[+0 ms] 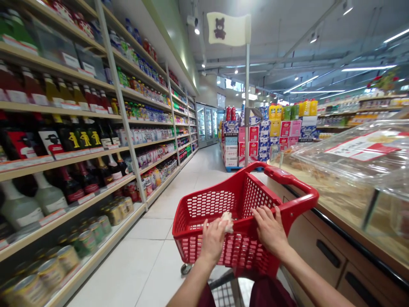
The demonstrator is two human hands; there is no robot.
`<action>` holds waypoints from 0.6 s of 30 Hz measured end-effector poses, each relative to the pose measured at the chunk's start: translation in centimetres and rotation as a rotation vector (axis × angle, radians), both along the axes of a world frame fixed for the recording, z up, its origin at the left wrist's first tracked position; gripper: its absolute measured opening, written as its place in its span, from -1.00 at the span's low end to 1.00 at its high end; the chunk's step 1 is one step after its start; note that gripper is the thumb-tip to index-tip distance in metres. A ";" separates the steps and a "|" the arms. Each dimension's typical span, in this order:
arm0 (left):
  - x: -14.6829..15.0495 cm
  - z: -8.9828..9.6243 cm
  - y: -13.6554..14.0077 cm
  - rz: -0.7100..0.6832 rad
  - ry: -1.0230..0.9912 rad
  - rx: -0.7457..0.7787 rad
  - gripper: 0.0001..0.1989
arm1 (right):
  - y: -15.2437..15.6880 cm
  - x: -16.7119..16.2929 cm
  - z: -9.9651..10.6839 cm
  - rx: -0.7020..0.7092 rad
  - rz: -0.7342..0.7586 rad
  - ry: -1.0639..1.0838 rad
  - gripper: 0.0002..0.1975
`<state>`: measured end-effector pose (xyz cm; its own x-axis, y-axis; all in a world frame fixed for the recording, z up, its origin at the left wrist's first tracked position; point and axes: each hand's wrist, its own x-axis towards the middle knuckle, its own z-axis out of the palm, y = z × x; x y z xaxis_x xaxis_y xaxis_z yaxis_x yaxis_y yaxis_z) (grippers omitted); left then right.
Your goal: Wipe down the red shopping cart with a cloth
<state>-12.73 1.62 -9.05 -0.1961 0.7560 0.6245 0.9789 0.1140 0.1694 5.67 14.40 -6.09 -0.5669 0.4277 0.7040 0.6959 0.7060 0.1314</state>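
Note:
A red plastic shopping cart (209, 202) stands side-on before me, its handle bar (295, 181) to the right. My left hand (212, 239) is closed on a crumpled white cloth (227, 221), perhaps tissue, against the near rim of the basket. Farther right along the same rim, my right hand (271, 228) curls its fingers over the edge, with nothing else visible in it. A pole on the cart carries a cream flag (228, 30) with a brown bear. Part of the basket's floor is hidden by my hands and the near wall.
Shelves of bottles (84, 138) and cans (87, 241) line the left side. On the right runs a counter with clear plastic covers (361, 149) and drawers (315, 243). Stacked drink cartons (252, 143) stand ahead on a blue pallet; glass-door fridges (206, 121) are farther back. Pale floor tiles (150, 251) lie between.

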 end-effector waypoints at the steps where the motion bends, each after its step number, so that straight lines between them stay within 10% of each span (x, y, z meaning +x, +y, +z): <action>1: 0.1 0.2 0.0 -0.022 0.008 -0.012 -0.69 | 0.2 0.2 -0.1 0.001 0.006 -0.006 -0.57; 9: -7.1 -0.2 -4.7 0.312 -0.273 -0.033 -0.64 | -0.7 -0.2 0.9 -0.101 0.006 0.065 -0.59; 14: -0.2 2.0 0.6 -0.027 -0.576 -0.025 -0.58 | -3.3 -4.3 1.1 -0.329 0.352 0.226 -0.58; 18: 2.7 3.4 2.3 -0.239 -1.241 0.159 -0.48 | -5.2 -7.9 -0.1 -0.493 0.584 0.404 -0.57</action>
